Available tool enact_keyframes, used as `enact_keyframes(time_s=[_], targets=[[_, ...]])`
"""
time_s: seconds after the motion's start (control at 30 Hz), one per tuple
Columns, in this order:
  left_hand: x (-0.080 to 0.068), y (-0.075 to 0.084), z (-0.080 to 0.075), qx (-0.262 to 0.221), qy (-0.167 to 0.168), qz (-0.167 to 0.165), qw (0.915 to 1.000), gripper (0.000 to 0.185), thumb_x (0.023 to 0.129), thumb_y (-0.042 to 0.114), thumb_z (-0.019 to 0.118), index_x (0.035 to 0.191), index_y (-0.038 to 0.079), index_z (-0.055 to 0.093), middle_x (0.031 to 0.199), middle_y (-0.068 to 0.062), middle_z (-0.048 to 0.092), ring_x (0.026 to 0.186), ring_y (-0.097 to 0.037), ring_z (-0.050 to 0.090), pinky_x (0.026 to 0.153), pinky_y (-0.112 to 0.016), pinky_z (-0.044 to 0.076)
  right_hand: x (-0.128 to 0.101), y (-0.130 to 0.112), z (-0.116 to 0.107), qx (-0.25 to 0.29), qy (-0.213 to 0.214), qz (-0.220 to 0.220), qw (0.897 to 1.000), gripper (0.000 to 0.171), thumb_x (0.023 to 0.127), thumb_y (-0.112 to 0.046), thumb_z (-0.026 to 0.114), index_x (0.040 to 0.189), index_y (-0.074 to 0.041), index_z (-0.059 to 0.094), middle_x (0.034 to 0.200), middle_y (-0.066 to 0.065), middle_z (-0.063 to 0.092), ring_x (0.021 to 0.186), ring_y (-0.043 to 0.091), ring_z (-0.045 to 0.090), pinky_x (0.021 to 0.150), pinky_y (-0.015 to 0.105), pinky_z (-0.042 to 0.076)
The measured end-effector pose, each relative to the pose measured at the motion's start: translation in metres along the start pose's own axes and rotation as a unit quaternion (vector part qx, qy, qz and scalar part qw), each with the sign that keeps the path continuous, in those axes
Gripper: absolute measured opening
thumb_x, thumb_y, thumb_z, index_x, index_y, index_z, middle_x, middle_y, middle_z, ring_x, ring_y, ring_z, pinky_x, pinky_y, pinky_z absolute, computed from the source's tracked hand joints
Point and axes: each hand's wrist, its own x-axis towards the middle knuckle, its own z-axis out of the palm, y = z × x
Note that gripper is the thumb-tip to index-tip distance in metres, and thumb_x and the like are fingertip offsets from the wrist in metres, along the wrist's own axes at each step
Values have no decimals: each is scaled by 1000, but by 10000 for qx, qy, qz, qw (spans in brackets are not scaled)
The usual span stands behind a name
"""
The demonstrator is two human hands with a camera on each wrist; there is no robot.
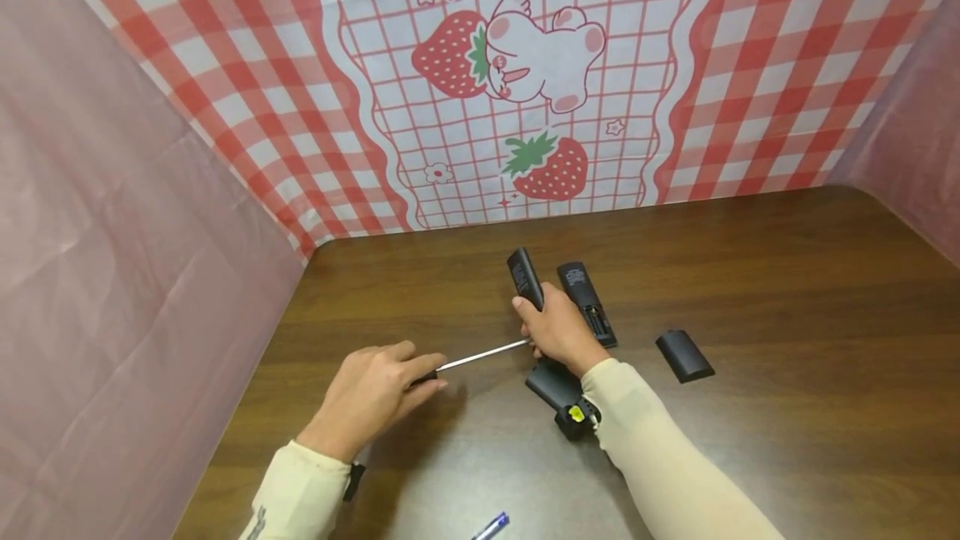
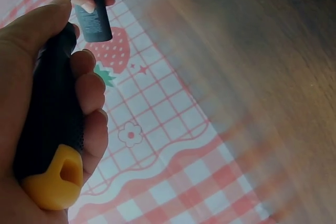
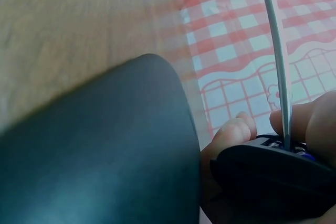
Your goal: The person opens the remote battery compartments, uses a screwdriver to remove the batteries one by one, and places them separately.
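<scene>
My left hand [image 1: 378,390] grips a screwdriver by its black handle [image 2: 52,98] with a yellow end. The long metal shaft [image 1: 483,354] points across to the right hand. A black remote control [image 1: 525,277] is held in my right hand [image 1: 558,323], its far end raised. In the right wrist view, the screwdriver's tip meets the near end of the remote [image 3: 268,174], where white and blue show inside an opening. Right beside this hand lies a second black remote [image 1: 585,298], its battery compartment uncovered.
A loose black cover [image 1: 684,355] lies on the wooden table [image 1: 787,298] at the right. Under the right wrist is another curved black piece [image 1: 553,382], large in the right wrist view. A blue-capped pen [image 1: 491,526] lies near the front. A checked cloth [image 1: 787,65] hangs behind.
</scene>
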Motion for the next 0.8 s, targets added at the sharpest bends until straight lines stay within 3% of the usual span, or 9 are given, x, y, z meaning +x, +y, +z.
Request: enact_keyframes(time_s=[0.8], targets=[[-4, -3, 11, -171, 20, -119, 9998, 25, 83, 33, 82, 106, 23, 78, 75, 8, 59, 54, -4, 47, 49, -28, 46, 1, 2, -2, 330, 35, 99, 9994, 26, 104, -27, 55, 111, -2, 51, 72, 10, 60, 46, 16, 51, 45, 31, 49]])
